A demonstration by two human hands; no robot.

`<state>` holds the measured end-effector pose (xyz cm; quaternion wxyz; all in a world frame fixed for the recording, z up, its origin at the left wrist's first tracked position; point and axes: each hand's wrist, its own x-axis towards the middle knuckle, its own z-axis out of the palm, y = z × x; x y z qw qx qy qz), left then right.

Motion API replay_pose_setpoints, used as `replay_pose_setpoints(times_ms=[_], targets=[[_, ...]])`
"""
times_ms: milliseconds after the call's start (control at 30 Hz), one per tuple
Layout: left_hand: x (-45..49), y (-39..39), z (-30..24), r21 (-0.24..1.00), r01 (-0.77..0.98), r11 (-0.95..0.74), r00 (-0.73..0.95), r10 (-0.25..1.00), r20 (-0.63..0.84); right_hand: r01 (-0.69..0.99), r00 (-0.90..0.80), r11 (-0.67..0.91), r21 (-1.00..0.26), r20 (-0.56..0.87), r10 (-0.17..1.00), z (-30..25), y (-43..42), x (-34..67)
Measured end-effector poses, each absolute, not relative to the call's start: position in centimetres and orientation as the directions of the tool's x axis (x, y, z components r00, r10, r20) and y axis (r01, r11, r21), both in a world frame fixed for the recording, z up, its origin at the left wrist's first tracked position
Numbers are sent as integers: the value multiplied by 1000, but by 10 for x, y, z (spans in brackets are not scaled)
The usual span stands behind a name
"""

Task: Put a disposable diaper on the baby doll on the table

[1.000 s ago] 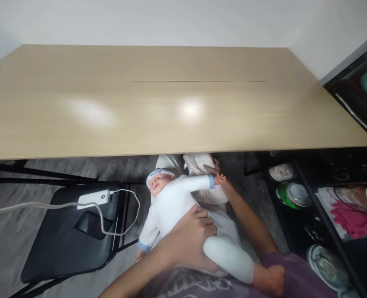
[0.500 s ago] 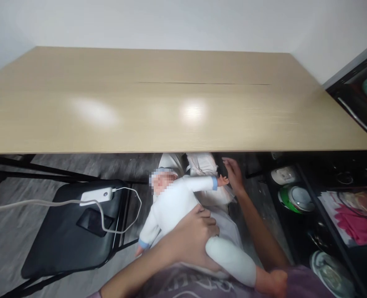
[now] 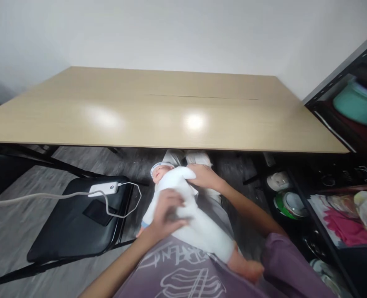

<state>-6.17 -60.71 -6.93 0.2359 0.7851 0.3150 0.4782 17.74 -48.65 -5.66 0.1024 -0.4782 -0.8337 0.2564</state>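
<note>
Saw a baby doll (image 3: 192,207) lying face-up and aslant across the lap, head towards the wood-grain table (image 3: 158,134), bare foot (image 3: 248,269) low at the right. Noted its plain white suit, white headgear (image 3: 161,164) and blue cuff (image 3: 144,224). Curved the left hand (image 3: 169,213) over the torso, blurred, thumb and fingers well apart. Laid the right hand (image 3: 206,177) at the doll's far sleeve (image 3: 186,172), fingertips hidden; could not tell its grip. Left a white power bank (image 3: 104,189) near a dark phone (image 3: 98,212) on the black chair (image 3: 71,236).
</note>
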Motion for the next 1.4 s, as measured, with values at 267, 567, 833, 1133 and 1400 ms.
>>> replay_pose_setpoints(times_ms=[267, 567, 833, 1133, 1400], targets=[[-166, -643, -158, 822, 534, -199, -1, 972, 236, 485, -494, 473, -736, 216, 842, 1, -537, 164], [-144, -547, -81, 733, 474, -487, 185, 869, 459, 543, -178, 417, -728, 386, 905, 51, -551, 217], [-121, -407, 30, 700, 578, -419, 447, 880, 159, 879, -99, 224, -421, 299, 949, 50, -457, 274], [-119, -347, 10, 575, 672, -466, 439, 877, 197, 868, -7, 177, -464, 345, 938, 11, -428, 307], [-141, -336, -8, 334, 792, -511, 416, 852, 317, 884, -89, 202, -421, 273, 958, -1, -405, 323]])
